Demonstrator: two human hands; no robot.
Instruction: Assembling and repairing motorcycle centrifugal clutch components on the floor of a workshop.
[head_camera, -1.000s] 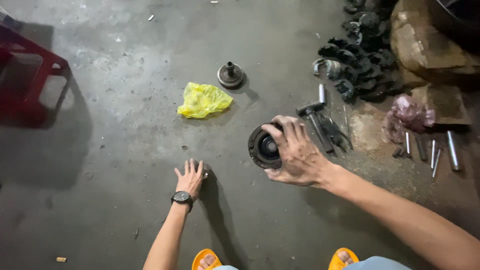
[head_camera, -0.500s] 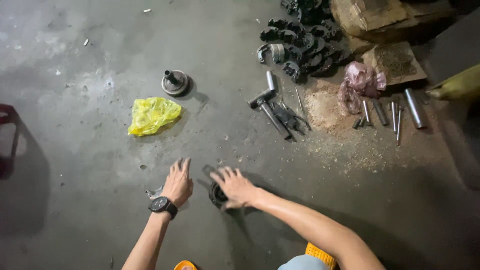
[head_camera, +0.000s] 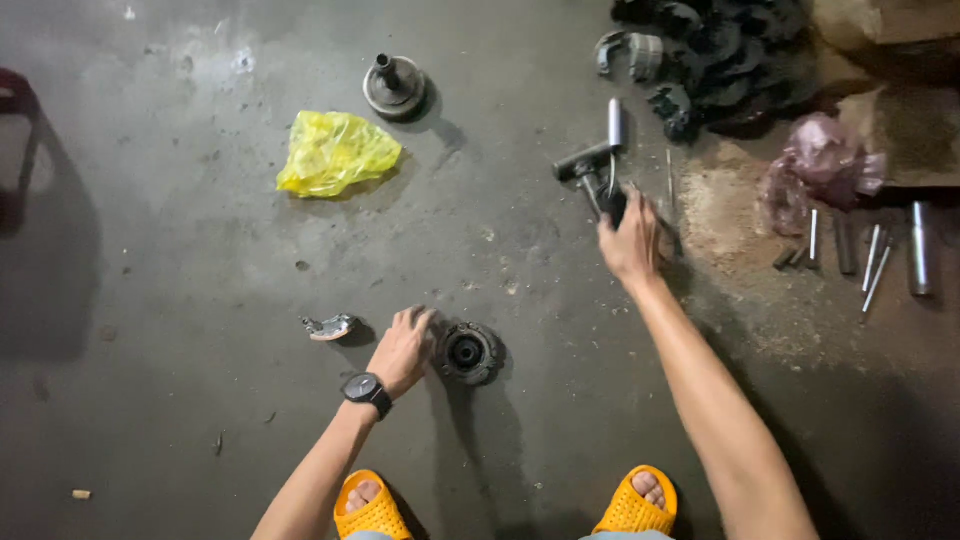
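A round black metal hub (head_camera: 467, 352) lies on the concrete floor (head_camera: 200, 250) near the person's feet. The left hand (head_camera: 402, 350), fingers loosely spread, rests against its rim. The right hand (head_camera: 630, 240) curls around a dark tool handle (head_camera: 612, 205) among the tools farther out.

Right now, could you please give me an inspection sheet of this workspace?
Surface: bare grey concrete floor, stained, gritty at right.
Job's things: round metal hub part flat on floor; hammer among loose tools.
Clutter: yellow plastic bag; flanged shaft part; small curved metal piece; pile of dark parts; pink bag; metal rods.
Hands: left hand resting against hub part; right hand reaching onto the tools, grip unclear.
Cables: nothing seen.
Surroundings: red stool at left; orange sandals.
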